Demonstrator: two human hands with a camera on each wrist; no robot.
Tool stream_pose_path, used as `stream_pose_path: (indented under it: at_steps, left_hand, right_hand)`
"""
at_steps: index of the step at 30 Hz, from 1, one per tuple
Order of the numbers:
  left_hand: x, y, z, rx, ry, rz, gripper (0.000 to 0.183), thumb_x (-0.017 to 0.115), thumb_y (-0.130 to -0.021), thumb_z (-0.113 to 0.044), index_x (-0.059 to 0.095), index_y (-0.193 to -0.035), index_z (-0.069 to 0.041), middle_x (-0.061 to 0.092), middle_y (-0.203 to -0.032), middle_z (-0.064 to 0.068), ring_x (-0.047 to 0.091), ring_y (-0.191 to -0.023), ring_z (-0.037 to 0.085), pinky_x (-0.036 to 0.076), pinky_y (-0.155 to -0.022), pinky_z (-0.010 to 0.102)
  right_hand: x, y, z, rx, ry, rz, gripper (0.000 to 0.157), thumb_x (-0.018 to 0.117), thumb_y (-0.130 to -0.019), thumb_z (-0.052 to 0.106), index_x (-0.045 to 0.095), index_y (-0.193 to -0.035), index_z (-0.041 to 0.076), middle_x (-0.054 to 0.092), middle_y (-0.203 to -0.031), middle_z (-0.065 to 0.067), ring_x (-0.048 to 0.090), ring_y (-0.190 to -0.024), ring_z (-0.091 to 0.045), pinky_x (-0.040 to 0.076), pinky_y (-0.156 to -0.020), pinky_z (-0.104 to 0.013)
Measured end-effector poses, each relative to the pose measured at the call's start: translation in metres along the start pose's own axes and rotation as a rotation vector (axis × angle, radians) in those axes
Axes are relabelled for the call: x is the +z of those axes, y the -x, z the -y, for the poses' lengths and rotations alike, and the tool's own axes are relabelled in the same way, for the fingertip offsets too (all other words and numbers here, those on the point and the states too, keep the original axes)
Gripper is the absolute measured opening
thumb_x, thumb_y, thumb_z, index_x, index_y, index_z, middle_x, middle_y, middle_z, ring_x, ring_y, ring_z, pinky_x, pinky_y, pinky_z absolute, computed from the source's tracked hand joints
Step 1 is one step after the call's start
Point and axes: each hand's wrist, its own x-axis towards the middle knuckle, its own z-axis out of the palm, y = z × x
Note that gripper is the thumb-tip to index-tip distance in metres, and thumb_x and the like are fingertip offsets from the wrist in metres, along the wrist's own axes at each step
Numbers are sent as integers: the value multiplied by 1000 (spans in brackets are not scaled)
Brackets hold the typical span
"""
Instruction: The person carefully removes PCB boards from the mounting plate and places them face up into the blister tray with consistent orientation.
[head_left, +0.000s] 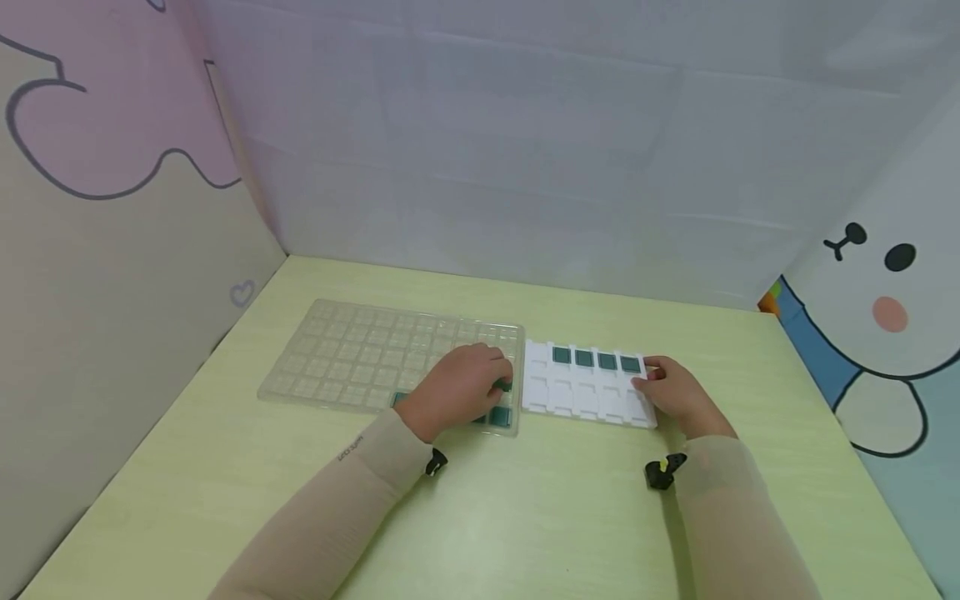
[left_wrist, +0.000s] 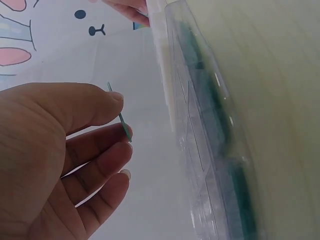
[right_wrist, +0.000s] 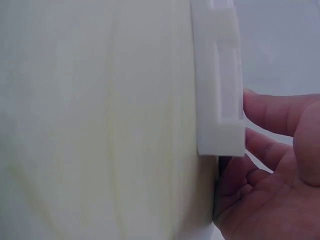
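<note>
Between thumb and forefinger, my left hand (head_left: 461, 387) pinches a thin green square chip (left_wrist: 124, 125), seen edge-on in the left wrist view. That hand is above the front right part of a clear plastic tray (head_left: 352, 342) divided into many small pockets. Green chips (head_left: 500, 416) lie in the tray's front row, partly hidden by the hand. My right hand (head_left: 678, 396) grips the right end of a white tray (head_left: 562, 396), thumb on its top face and fingers at its end. Several green chips (head_left: 584, 358) fill pockets in the white tray's back row.
Both trays lie side by side on a pale yellow-green table (head_left: 487, 517). A white sheet (head_left: 525, 167) stands behind it, and printed panels (head_left: 135, 250) with cartoon drawings close off the left and right sides.
</note>
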Motion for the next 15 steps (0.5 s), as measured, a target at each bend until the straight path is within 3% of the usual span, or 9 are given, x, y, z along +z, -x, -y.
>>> stream_pose_path:
  at_steps: [15]
  left_hand:
    - [9, -2, 4, -14, 78, 38, 8, 73, -96, -14, 75, -103, -17, 67, -99, -7, 59, -89, 12, 51, -84, 28]
  right_hand:
    - [-1, -1, -1, -6, -1, 1, 68, 56, -107, 30, 26, -161, 1, 37, -148, -28, 39, -124, -43, 36, -107, -62]
